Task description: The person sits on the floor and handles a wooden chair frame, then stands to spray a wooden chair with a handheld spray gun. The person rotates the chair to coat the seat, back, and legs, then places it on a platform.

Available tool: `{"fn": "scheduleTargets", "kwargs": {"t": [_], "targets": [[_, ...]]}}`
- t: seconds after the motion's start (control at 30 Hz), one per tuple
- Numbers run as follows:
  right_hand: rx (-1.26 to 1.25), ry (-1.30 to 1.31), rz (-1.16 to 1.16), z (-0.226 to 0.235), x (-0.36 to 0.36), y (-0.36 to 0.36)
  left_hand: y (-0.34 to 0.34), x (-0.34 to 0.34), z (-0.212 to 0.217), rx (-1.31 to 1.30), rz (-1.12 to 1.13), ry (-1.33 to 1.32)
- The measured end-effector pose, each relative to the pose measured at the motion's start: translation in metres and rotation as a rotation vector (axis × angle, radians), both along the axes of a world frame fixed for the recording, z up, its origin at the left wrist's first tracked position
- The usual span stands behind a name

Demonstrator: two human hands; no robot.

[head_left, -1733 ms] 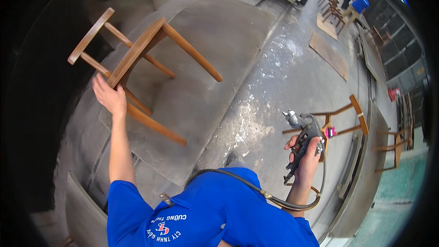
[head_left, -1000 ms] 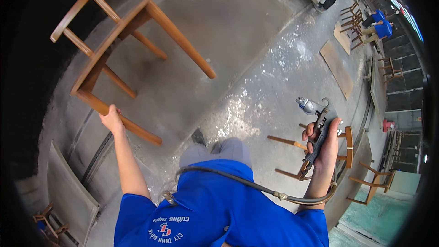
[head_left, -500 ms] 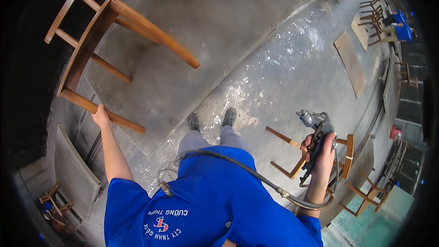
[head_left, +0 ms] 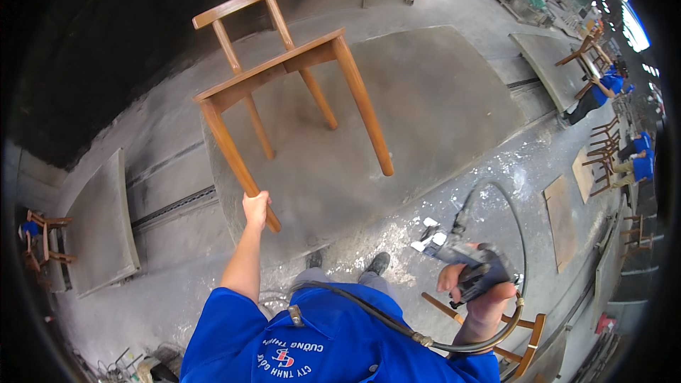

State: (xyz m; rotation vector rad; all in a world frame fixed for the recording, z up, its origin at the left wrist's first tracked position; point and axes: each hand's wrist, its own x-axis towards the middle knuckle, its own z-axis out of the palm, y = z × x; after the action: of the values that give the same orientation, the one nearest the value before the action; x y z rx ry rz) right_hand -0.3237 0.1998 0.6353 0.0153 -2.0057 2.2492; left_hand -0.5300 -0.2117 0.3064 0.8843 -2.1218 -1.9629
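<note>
The wooden chair (head_left: 259, 78) lay ahead of me and to my left, over the left part of the gray slab (head_left: 440, 99), and my left hand (head_left: 257, 207) was much the nearer of my two. I had that hand wrapped around the near-left leg (head_left: 234, 149) a little above its foot, close to the slab's near-left edge. From there the chair's long axis ran away from me, slanting leftward, up to the backrest (head_left: 241, 3), which showed past the slab's far-left edge. The seat came almost edge-on to my eyes, and the right front leg (head_left: 365, 106) pointed back toward the slab's near edge; whether any foot rested on the slab, I couldn't tell. My right hand (head_left: 491, 305) was well apart from the chair, out beyond the slab's near edge and over the floor (head_left: 397, 241), with its fingers around a spray gun (head_left: 486, 269). The gun's silver head faced forward and left; blur hid whether I was pressing the trigger. Its hose (head_left: 523, 241) looped on the right, and a second chair (head_left: 525, 354) showed below that wrist.
</note>
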Motion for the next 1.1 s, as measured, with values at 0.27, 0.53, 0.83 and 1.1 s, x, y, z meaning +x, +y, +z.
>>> {"fn": "scheduleTargets", "kwargs": {"t": [0.27, 0.53, 0.83, 1.1], "targets": [[0.204, 0.042, -0.451, 0.003, 0.001, -0.090, -0.003, -0.020, 0.009, 0.016, 0.006, 0.002], [0.248, -0.046, -0.265, -0.016, -0.015, -0.134, -0.005, -0.054, 0.038, -0.061, 0.038, -0.013], [0.139, -0.032, -0.232, -0.083, -0.086, -0.145, -0.011, -0.092, 0.055, -0.046, 0.007, 0.013], [0.058, 0.130, -0.386, -0.114, -0.122, -0.151, -0.008, -0.105, 0.065, -0.014, 0.020, 0.007]]}}
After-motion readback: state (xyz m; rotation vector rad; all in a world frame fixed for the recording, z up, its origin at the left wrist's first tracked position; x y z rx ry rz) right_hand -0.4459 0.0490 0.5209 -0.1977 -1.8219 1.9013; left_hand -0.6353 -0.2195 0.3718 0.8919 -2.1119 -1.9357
